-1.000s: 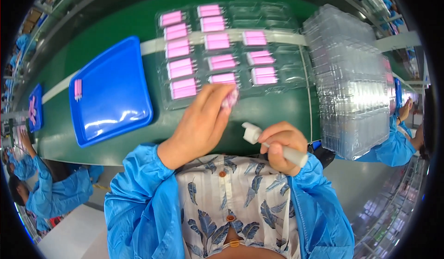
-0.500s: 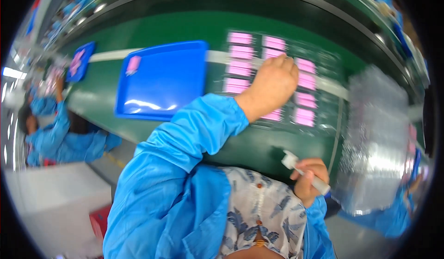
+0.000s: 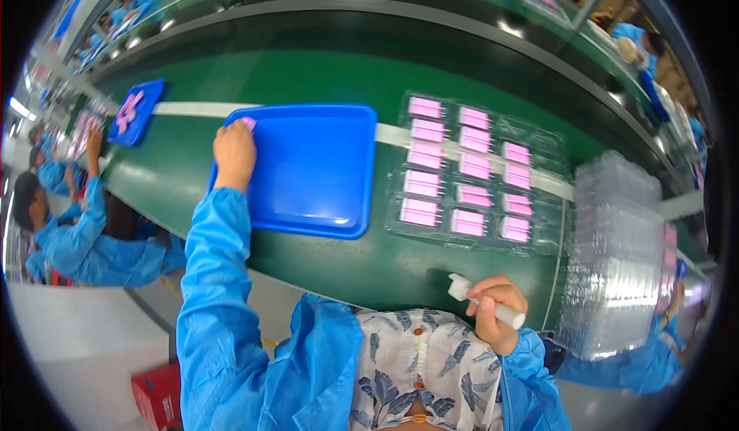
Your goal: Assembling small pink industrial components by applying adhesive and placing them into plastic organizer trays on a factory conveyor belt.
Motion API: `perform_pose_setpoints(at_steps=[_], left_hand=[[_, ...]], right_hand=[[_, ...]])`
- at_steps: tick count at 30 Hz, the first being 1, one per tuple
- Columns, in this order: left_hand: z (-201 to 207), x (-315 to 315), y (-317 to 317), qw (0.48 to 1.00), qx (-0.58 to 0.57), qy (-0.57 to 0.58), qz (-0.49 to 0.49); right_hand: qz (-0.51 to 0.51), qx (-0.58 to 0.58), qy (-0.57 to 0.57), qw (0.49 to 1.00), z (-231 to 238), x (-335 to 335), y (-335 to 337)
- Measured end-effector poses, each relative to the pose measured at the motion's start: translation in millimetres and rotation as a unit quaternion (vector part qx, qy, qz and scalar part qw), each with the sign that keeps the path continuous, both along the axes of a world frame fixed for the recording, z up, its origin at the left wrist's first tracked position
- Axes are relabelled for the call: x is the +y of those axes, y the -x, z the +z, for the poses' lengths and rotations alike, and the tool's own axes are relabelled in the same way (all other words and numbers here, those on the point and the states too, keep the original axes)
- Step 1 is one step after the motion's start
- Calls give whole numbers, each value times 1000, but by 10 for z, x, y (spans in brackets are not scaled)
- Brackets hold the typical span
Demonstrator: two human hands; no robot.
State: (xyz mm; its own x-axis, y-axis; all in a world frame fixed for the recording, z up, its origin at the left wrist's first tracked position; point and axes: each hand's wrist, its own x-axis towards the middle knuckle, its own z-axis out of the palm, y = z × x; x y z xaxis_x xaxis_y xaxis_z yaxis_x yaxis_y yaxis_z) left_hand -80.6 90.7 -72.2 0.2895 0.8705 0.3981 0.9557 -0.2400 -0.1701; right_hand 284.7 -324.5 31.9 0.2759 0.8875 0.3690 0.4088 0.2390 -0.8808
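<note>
At the far left corner of a blue tray (image 3: 308,232), my left hand (image 3: 234,156) has its fingers curled onto a small pink piece (image 3: 249,123). Most of that piece is hidden under the fingers. Close to my body, my right hand (image 3: 499,308) is closed around a white tool (image 3: 460,286) with a thick round handle and a small white head that points left. To the right of the blue tray lies a clear plastic blister tray (image 3: 550,135). Several pink ribbed pieces (image 3: 475,165) sit in its compartments; some compartments on its right side hold none.
A tall stack of clear blister trays (image 3: 612,262) stands at the right. A smaller blue tray (image 3: 132,115) with pink parts is at the far left, near a co-worker in blue (image 3: 85,231). A dark rail (image 3: 323,4) bounds the green work surface (image 3: 323,58).
My left hand has moved from above the blister tray leftward to the blue tray's corner and closed on the pink piece there. My right hand still holds the white tool.
</note>
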Motion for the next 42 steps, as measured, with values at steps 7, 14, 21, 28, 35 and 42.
perform_pose_setpoints(at_steps=[7,14,21,28,35,42], left_hand=[[475,-228,-159,978,-167,127,5],[954,-1535,-1299,780,-517,258,-241],[700,-2957,-2496,679,-502,366,-391],[301,-3076,-2628,717,-432,360,-411],[242,-3080,-2618,719,-430,345,-423],[251,-3038,-2582,712,-424,350,-437]], right_hand=[[24,-43,-23,999,103,20,-3],[-28,-22,-20,999,33,-154,-179],[-84,31,-25,996,15,-210,-474],[3,-44,-71,997,-106,-157,-571],[30,-36,-47,998,-147,-32,-575],[53,-64,-29,996,-124,73,-511]])
